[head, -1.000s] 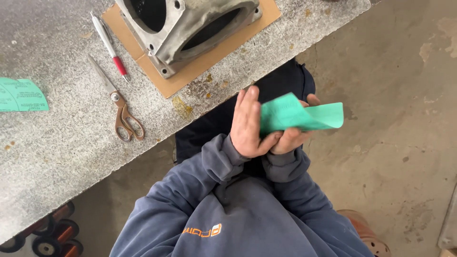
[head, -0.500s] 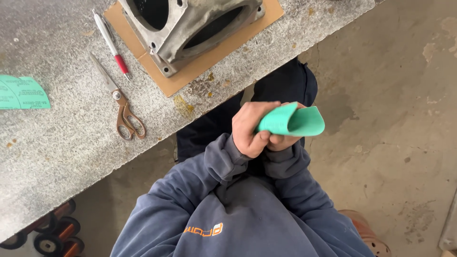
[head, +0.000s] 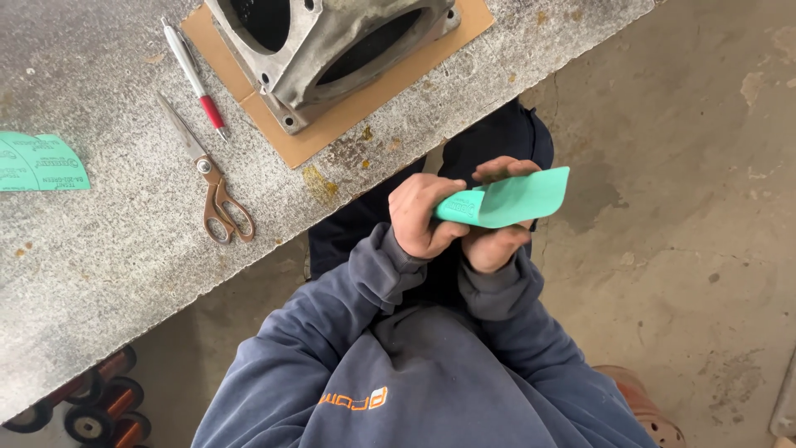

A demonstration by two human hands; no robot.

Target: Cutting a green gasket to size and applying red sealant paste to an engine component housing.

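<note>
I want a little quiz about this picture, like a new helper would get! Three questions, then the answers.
1. True or false: both hands hold the green sheet.
2. Which thing lies closest to the scissors on the stone table? A) the pen B) the copper wire spools C) the green sheet
3. What does the grey metal housing sit on?

Key:
1. True. The left hand and the right hand both grip its near end, off the table.
2. A
3. A piece of brown cardboard.
</note>
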